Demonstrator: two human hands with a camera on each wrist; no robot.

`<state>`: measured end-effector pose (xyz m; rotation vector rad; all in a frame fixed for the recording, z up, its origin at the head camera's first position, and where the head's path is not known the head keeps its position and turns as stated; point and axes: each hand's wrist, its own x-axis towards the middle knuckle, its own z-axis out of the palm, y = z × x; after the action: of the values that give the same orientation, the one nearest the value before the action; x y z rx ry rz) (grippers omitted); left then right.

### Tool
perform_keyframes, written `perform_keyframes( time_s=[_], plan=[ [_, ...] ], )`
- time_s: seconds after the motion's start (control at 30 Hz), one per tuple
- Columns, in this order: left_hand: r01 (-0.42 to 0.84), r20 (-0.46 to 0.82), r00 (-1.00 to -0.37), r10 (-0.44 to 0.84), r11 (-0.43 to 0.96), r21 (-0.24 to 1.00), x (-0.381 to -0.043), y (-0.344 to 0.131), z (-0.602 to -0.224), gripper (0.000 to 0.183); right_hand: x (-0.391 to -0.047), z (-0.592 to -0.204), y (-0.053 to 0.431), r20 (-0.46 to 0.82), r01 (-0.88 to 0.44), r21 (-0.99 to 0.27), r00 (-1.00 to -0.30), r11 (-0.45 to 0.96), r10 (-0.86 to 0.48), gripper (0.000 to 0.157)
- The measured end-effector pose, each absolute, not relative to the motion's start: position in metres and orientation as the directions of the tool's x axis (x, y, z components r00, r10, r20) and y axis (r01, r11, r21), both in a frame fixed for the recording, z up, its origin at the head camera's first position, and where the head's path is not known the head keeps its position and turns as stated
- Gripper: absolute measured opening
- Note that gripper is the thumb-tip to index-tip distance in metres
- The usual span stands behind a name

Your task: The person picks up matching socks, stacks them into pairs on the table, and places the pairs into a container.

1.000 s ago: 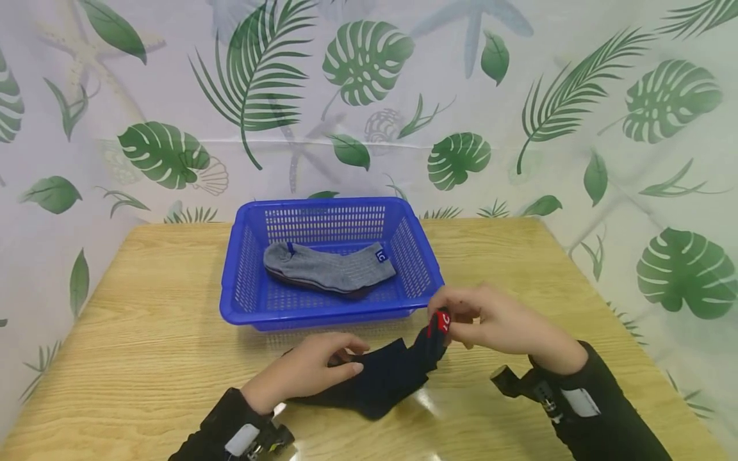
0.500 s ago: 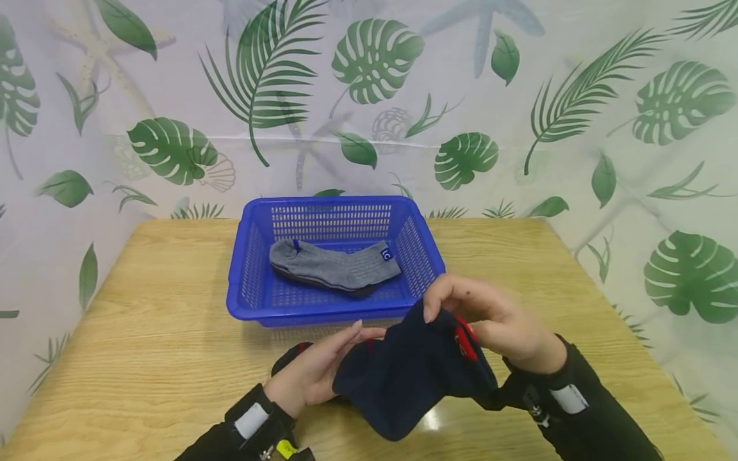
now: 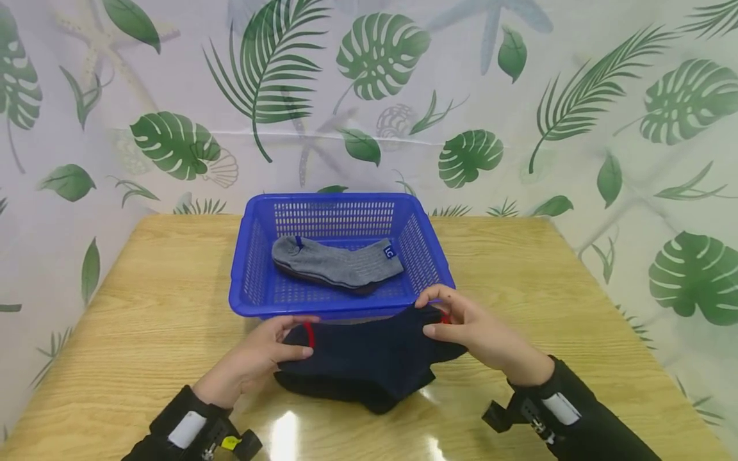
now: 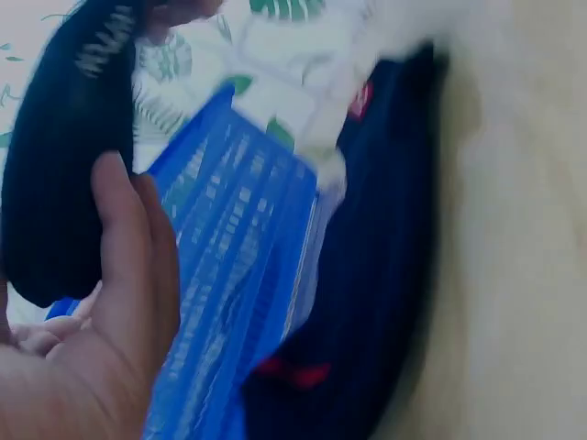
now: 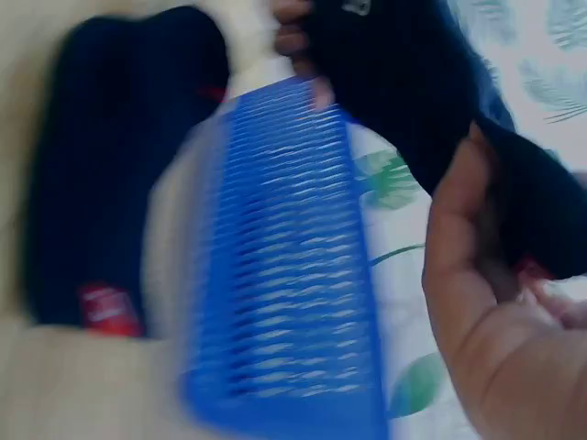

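Observation:
A navy sock [image 3: 369, 342] with red trim is stretched sideways between both hands, in front of the basket. My left hand [image 3: 245, 365] grips its toe end, fingers above and thumb on the near side by the red stripe. At the cuff end, my right hand [image 3: 490, 336] pinches the fabric near a red label. White lettering shows on the held sock [image 4: 64, 174] in the left wrist view. A second navy sock [image 3: 340, 386] lies on the table below, partly hidden by the first; its red label [image 5: 110, 310] shows in the right wrist view.
Just beyond the hands stands a blue perforated basket [image 3: 323, 312]. Inside it a grey sock [image 3: 340, 264] with a blue label lies over a darker one [image 3: 364, 289]. The wooden table [image 3: 173, 275] meets a leaf-patterned backdrop [image 3: 346, 153] behind.
One navy sock has been lifted, turned and spread lengthwise between the hands. My left hand has shifted left to its toe end; the other sock shows beneath it.

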<state>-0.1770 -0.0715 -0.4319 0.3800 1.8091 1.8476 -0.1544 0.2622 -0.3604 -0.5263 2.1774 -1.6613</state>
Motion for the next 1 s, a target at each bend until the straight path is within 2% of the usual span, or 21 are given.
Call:
perform_keyframes(
  time_s=[0.13, 0.33, 0.5, 0.67, 0.87, 1.0],
  plan=[
    [0.020, -0.080, -0.882, 0.465, 0.205, 0.979, -0.182, -0.077, -0.437, 0.048, -0.159, -0.393, 0.262, -0.197, 0.048, -0.939, -0.887, 0.341, -0.417, 0.039],
    [0.080, -0.102, -0.902, 0.419, 0.396, 0.915, -0.179, -0.073, -0.445, 0.041, -0.161, -0.430, 0.257, -0.202, 0.015, -0.902, -0.897, 0.430, -0.394, 0.050],
    [0.178, -0.048, -0.905, 0.423, 0.479, 0.859, -0.177, -0.070, -0.448, 0.040, -0.161, -0.445, 0.255, -0.174, -0.056, -0.849, -0.908, 0.525, -0.380, 0.044],
    [0.281, 0.010, -0.906, 0.423, 0.583, 0.762, -0.175, -0.069, -0.448, 0.041, -0.160, -0.445, 0.253, -0.122, -0.170, -0.715, -0.925, 0.678, -0.361, 0.041],
    [0.323, 0.050, -0.914, 0.402, 0.648, 0.690, -0.175, -0.067, -0.448, 0.042, -0.159, -0.438, 0.248, -0.073, -0.294, -0.558, -0.914, 0.776, -0.399, 0.036],
    [0.325, 0.034, -0.913, 0.406, 0.677, 0.660, -0.176, -0.064, -0.449, 0.042, -0.161, -0.434, 0.245, -0.125, -0.285, -0.494, -0.912, 0.822, -0.391, 0.031]
  ],
)
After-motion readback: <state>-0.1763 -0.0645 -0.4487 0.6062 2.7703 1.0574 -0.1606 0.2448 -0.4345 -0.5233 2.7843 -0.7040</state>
